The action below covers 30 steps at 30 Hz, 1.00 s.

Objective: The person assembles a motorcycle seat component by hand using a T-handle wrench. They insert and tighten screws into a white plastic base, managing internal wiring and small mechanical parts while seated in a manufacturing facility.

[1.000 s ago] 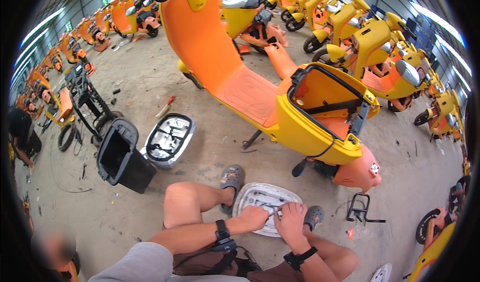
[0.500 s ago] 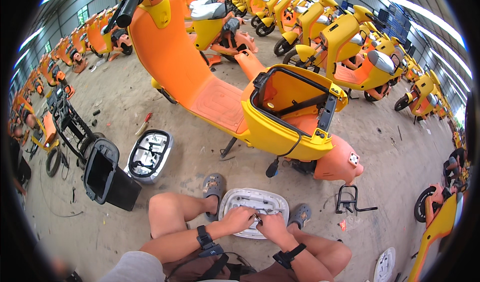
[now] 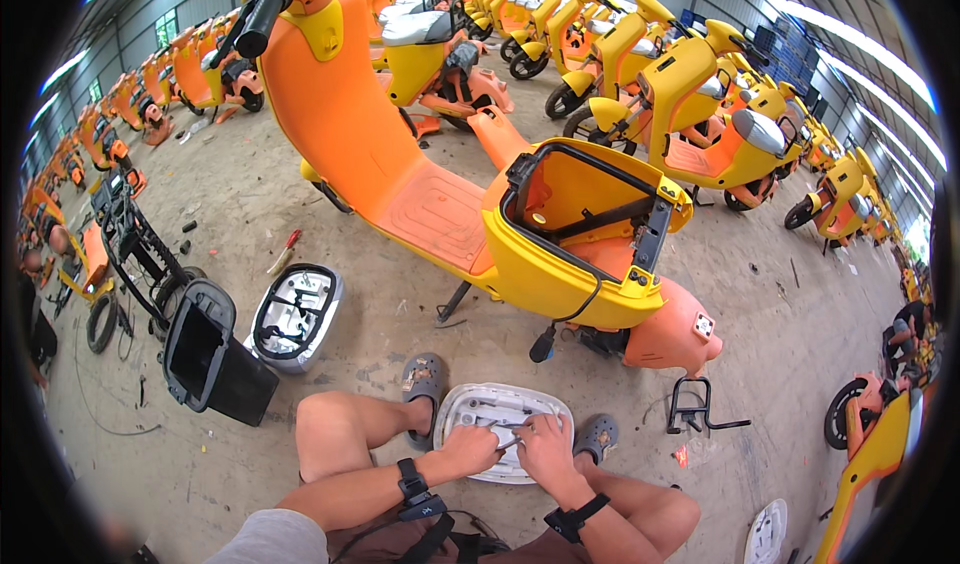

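Note:
A white oval plastic shell (image 3: 555, 404) lies on the floor between my feet, with several small metal pieces in it. Over its middle, my left hand (image 3: 472, 451) and my right hand (image 3: 546, 454) are close together, fingertips pinched inward. Between them shows a thin grey metal tool (image 3: 509, 444), too small to name exactly. Both hands seem to grip it, and my fingers cover part of it. Just beyond stands an orange and yellow scooter (image 3: 440, 214) with its seat off and its under-seat bay uncovered.
A black bin-like box (image 3: 235, 369) and an upturned white seat (image 3: 293, 319) lie to the left, near red-handled pliers (image 3: 285, 251). At right are a black metal bracket (image 3: 700, 409) and another white shell (image 3: 767, 534). Rows of scooters (image 3: 690, 94) fill the back.
My hands have parted slightly, and the right fingers have lifted and spread a little, showing more of the thin tool. The view has shifted slightly.

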### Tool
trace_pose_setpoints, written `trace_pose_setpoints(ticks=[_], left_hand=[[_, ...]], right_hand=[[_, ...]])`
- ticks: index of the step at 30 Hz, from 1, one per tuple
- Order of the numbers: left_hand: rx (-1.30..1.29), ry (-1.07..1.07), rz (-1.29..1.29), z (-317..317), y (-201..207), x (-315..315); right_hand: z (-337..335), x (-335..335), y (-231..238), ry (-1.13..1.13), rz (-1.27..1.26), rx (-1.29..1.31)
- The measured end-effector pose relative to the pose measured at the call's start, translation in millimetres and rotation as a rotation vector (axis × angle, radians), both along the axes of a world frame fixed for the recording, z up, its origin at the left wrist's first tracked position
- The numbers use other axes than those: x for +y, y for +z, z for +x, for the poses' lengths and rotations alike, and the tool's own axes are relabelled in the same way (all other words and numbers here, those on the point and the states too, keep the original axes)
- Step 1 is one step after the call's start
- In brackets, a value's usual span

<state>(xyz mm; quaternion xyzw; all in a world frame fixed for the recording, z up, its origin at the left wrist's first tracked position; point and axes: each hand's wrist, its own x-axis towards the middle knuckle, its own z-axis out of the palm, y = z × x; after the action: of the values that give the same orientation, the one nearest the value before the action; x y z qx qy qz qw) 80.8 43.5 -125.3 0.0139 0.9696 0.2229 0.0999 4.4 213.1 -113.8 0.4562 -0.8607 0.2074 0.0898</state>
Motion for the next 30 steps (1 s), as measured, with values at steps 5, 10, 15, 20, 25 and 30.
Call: trace_pose_setpoints(ticks=[5, 10, 15, 20, 25, 30], left_hand=[[-0.07, -0.001, 0.055, -1.1, -0.8, 0.7], [-0.096, -0.098, 0.233, 2.0, -4.4, 5.0], [-0.002, -0.12, 0.267, -0.6, 2.7, -0.2], [0.469, -0.005, 0.264, -5.5, -2.4, 2.0], [-0.051, -0.06, 0.086, -1.8, 11.0, 2.9], [-0.118, -0.072, 0.042, -0.1, 8.1, 5.2]], right_hand=[[8.0, -12.1, 19.1, -0.195, 0.167, -0.396], [5.3, -5.5, -6.0, -0.21, 0.343, -0.404], [-0.7, -1.7, -11.1, -0.155, 0.34, -0.463], [-3.8, 3.3, -16.8, 0.006, 0.279, -0.244], [0.9, 3.8, -10.2, 0.054, 0.188, -0.033], [1.6, -5.3, -1.2, -0.153, 0.069, -0.17]])
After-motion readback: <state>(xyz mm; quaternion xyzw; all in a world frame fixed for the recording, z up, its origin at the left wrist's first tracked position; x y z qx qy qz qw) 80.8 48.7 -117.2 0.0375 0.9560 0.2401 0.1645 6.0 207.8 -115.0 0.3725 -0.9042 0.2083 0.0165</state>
